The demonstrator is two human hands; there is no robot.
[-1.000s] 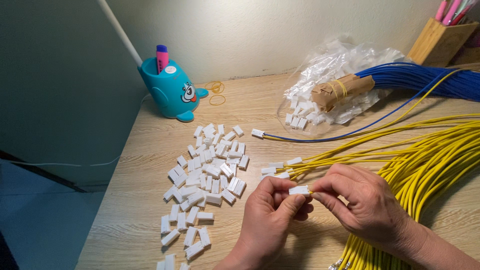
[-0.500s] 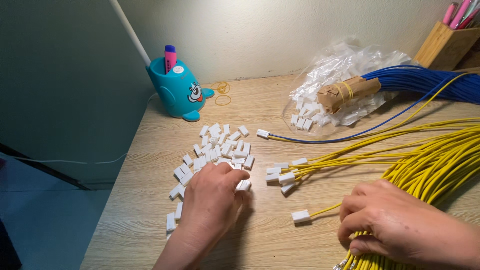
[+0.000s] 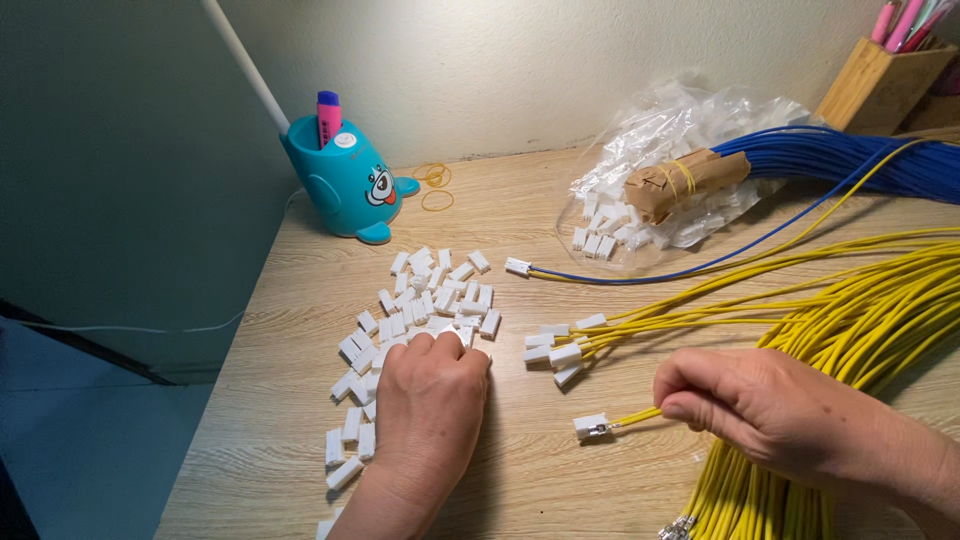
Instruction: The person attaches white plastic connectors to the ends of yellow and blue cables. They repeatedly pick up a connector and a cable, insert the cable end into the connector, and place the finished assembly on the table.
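At the far left of the wooden table point(image 3: 280, 330) a teal whale-shaped pen holder point(image 3: 350, 185) is seen, with a pink marker stood in it. Just right of it, a scatter of small white plastic connectors point(image 3: 420, 295) is spread over the table. The left hand point(image 3: 430, 400) is laid palm down on the near edge of that scatter, fingers curled onto the pieces; whether one is gripped cannot be told. Further right, a yellow wire point(image 3: 635, 415) tipped with a white connector is pinched between thumb and forefinger of the right hand point(image 3: 760, 410), closed around it. A bundle of yellow wires point(image 3: 860, 320) is spread beneath that hand.
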